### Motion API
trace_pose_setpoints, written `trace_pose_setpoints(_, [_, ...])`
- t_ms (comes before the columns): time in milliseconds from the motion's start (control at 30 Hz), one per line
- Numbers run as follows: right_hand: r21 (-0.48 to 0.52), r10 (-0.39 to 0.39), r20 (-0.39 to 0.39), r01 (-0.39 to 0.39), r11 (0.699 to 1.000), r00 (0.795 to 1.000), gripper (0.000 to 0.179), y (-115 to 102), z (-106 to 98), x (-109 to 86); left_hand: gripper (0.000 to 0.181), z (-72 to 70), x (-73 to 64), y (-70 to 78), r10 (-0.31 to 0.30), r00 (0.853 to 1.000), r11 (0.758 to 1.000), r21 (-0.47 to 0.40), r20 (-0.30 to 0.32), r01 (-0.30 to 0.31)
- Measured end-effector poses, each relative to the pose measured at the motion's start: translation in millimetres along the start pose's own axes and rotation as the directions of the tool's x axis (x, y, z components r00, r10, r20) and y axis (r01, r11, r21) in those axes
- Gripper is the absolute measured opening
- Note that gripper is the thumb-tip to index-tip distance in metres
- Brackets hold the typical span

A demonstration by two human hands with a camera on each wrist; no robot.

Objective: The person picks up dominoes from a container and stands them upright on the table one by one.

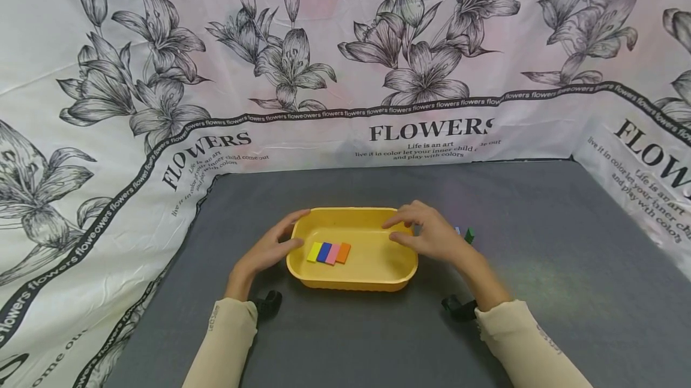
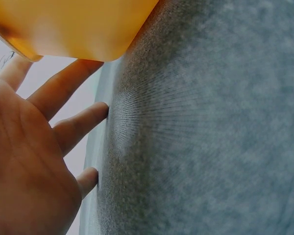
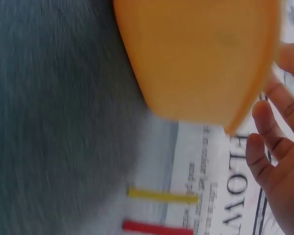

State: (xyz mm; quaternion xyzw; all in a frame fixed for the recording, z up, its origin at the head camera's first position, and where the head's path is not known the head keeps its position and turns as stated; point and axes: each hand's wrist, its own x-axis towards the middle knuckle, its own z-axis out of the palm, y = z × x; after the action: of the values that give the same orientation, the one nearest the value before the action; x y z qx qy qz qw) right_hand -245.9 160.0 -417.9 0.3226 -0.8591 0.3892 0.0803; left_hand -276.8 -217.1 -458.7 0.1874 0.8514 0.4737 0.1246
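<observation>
A yellow plastic tub point(image 1: 353, 277) stands on the dark table. Inside it, toward the left, a yellow tile point(image 1: 314, 252), a blue tile point(image 1: 324, 252), a pink tile point(image 1: 333, 253) and an orange tile point(image 1: 343, 253) lie side by side. My left hand point(image 1: 272, 249) rests at the tub's left end, thumb over the rim, with its other fingers spread and fairly straight outside. At the right end my right hand point(image 1: 432, 235) reaches over the rim. Its thumb and index finger are apart, with nothing visible between them.
Small upright pieces, one green point(image 1: 469, 235), stand behind my right hand, partly hidden. The right wrist view shows a yellow piece point(image 3: 161, 195) and a red piece point(image 3: 157, 228) on the table. Flower-printed cloth point(image 1: 324, 136) borders the table's back and sides.
</observation>
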Motion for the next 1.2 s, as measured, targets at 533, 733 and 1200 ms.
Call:
trace_pose_setpoints(533, [-0.139,-0.119,0.089,0.13,0.982,0.989,0.017,-17,35,21.5,0.064,-0.9,-0.1,0.5,-0.011,1.0,1.0,0.012,-0.008,0.011])
trace_pose_setpoints(733, [-0.21,-0.137,0.164,0.171,0.963,0.977,0.017,-21,47,32.8,0.065,0.1,-0.4,1.0,-0.019,1.0,1.0,0.016,-0.009,0.019])
trace_pose_setpoints(1200, [-0.318,-0.079,0.288,0.173,0.932,0.954,0.017,-32,73,51.0,0.066,1.2,0.5,-1.5,-0.047,0.999,0.999,0.01,-0.019,0.047])
